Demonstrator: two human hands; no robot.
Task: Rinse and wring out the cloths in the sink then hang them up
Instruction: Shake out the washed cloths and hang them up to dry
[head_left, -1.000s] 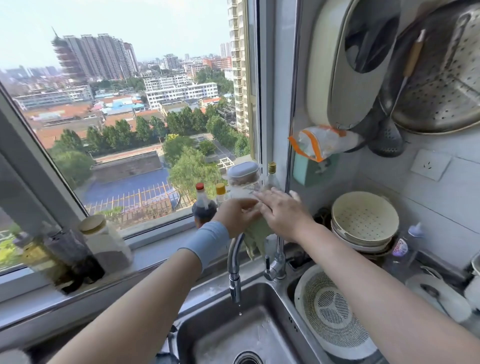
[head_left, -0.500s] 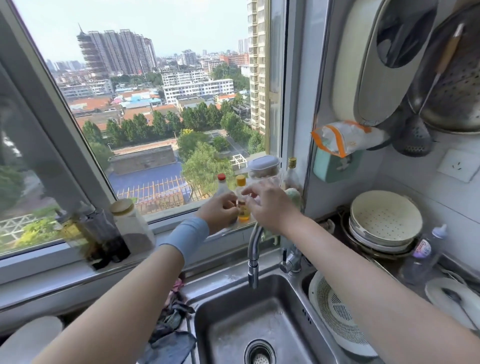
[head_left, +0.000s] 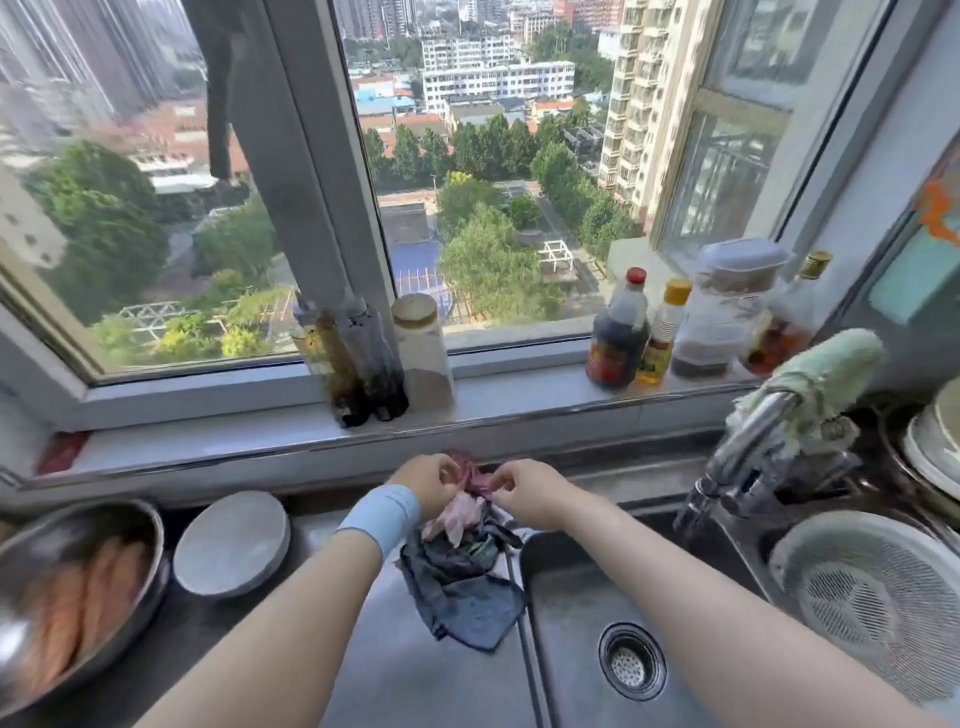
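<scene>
While left hand (head_left: 430, 479) and right hand (head_left: 525, 489) pinch pink cloth (head_left: 474, 478), metal bowl (head_left: 151, 526) holds orange pieces (head_left: 67, 613), blurred

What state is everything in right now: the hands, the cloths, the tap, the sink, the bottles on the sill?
Left hand, pinching the pink cloth.
Right hand, pinching the same pink cloth.
Dark blue cloth, crumpled on the counter left of the basin.
Green cloth, draped over the tap.
Tap, no stream visible.
Sink, no cloth inside.
Sauce bottles, upright and capped.
</scene>
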